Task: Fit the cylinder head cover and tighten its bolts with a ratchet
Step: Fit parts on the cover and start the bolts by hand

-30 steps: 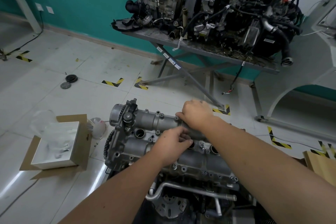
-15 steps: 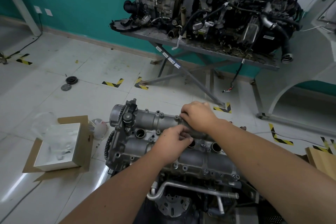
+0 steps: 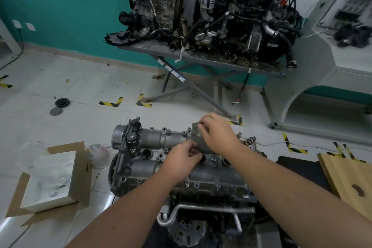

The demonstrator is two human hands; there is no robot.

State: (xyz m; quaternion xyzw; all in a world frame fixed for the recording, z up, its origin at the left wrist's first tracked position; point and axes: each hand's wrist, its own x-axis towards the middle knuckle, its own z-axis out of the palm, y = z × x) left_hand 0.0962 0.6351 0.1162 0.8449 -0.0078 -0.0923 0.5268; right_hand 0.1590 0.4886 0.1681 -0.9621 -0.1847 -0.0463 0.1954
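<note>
The grey cylinder head cover (image 3: pixel 153 139) lies on the engine right in front of me, with bolts (image 3: pixel 186 183) sitting along its near edge. Both hands meet over its middle. A small thin grey piece (image 3: pixel 196 136) stands up from the cover's far tube. My right hand (image 3: pixel 219 137) pinches its upper edge. Just above a spark plug hole, my left hand (image 3: pixel 181 163) pinches its lower edge. No ratchet is in view.
A cardboard box holding a white box (image 3: pixel 52 179) and a plastic bag (image 3: pixel 96 153) lie on the floor at left. Behind, a second engine (image 3: pixel 211 16) sits on a grey table (image 3: pixel 151 48). A wooden board (image 3: pixel 350 177) lies at right. Black discs (image 3: pixel 62 102) lie far left.
My right hand has lifted off the cover's far tube and raised the grey piece's far edge. My left hand stays at the cover's middle.
</note>
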